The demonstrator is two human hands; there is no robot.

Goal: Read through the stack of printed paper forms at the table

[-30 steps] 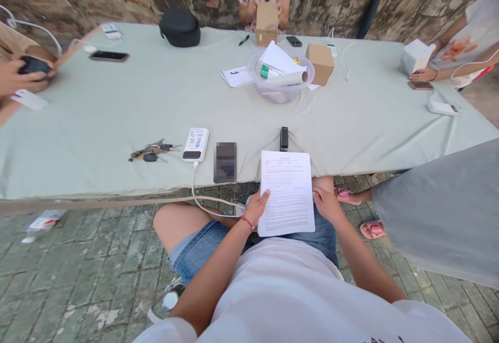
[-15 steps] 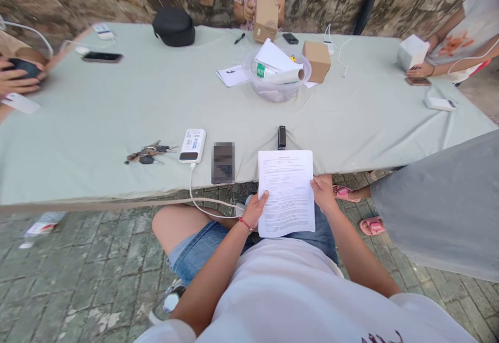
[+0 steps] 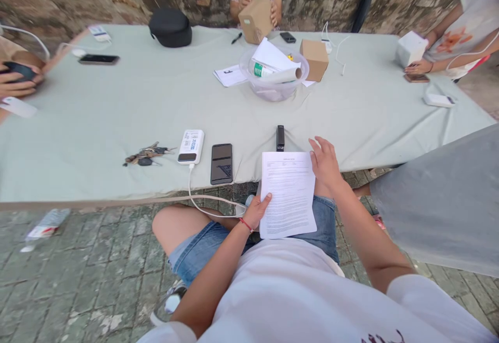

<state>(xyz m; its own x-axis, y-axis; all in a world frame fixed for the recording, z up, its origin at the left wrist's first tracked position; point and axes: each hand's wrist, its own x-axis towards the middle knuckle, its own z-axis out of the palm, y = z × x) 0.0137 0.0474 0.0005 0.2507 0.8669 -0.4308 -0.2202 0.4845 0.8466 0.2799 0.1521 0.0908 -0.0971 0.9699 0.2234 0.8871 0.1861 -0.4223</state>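
Note:
A stack of printed paper sheets (image 3: 289, 195) is above my lap, its far edge at the table's near edge. My left hand (image 3: 258, 211) grips its left side, thumb on top. By the upper right corner, my right hand (image 3: 324, 160) is raised with fingers apart; whether a fingertip touches the paper I cannot tell. Just beyond the sheets lies a small black stapler-like object (image 3: 280, 137). To their left are a dark smartphone (image 3: 221, 164), a white power bank (image 3: 191, 146) with a cable, and a bunch of keys (image 3: 148, 155).
On the covered table (image 3: 156, 104) stand a clear plastic bowl (image 3: 273, 92) of papers and rolls, a brown box (image 3: 314, 60) and a black case (image 3: 170, 27). Across it, a person handles a cardboard box (image 3: 257, 20). Others sit left and right. Grey cloth (image 3: 432, 202) hangs at right.
My right hand has let go of the paper's right edge and moved up to its upper corner, fingers spreading. My left hand keeps its grip. The person opposite has turned the cardboard box.

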